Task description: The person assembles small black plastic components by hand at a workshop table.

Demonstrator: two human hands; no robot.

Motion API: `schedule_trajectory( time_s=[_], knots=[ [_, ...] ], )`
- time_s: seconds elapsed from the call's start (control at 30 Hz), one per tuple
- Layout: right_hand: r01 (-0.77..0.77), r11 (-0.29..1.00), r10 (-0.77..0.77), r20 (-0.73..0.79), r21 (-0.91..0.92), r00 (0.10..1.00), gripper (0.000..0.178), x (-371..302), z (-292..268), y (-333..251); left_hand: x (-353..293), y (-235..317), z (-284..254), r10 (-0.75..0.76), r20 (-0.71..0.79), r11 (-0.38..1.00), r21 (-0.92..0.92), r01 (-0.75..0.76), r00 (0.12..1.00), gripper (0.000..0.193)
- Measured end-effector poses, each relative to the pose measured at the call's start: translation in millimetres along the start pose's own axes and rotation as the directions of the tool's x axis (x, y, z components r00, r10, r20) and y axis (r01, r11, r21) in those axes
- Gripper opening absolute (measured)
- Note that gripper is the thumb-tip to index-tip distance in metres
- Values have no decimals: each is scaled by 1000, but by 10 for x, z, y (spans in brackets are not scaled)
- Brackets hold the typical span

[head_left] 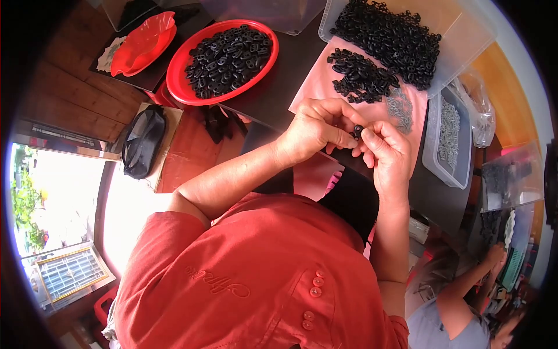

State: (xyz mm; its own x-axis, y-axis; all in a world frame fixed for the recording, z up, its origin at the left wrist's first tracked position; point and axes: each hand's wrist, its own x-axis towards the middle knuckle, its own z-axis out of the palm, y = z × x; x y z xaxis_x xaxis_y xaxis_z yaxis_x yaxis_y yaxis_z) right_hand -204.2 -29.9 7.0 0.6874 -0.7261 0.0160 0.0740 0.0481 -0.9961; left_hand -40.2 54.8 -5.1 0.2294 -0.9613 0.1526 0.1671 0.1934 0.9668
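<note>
In front of my chest, a small black ring-shaped piece (358,130) sits between the fingertips of both hands. My left hand (323,125) pinches it from one side with thumb and fingers. From the other side my right hand (386,145) closes on it, fingers curled. The fingers partly cover the piece. Just beyond lies a pink cloth (317,75), bearing a loose pile of black oval link-like pieces (363,78) and a small heap of silver metal pieces (399,109). Many more black pieces (386,35) fill a clear plastic bin (465,49) behind.
Left of the cloth stands a red basin (173,72) of black pieces; a red wavy-edged dish (142,46) is farther left. A clear tray (429,145) of silver pieces is at right, beside a plastic bag (483,119). Another person (444,320) works at lower right.
</note>
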Motion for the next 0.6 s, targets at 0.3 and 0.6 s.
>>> schedule_trajectory(
  time_s=[0.3, 0.6],
  knots=[
    [-69, 996, 76, 120, -57, 990, 15, 50, -108, -96, -7, 25, -3, -20, 35, 1000, 17, 20, 999, 20],
    [-88, 995, 95, 126, -55, 987, 13, 51, -105, -110, -33, 31, 22, 12, 70, 1000, 15, -13, 998, 21]
  ],
)
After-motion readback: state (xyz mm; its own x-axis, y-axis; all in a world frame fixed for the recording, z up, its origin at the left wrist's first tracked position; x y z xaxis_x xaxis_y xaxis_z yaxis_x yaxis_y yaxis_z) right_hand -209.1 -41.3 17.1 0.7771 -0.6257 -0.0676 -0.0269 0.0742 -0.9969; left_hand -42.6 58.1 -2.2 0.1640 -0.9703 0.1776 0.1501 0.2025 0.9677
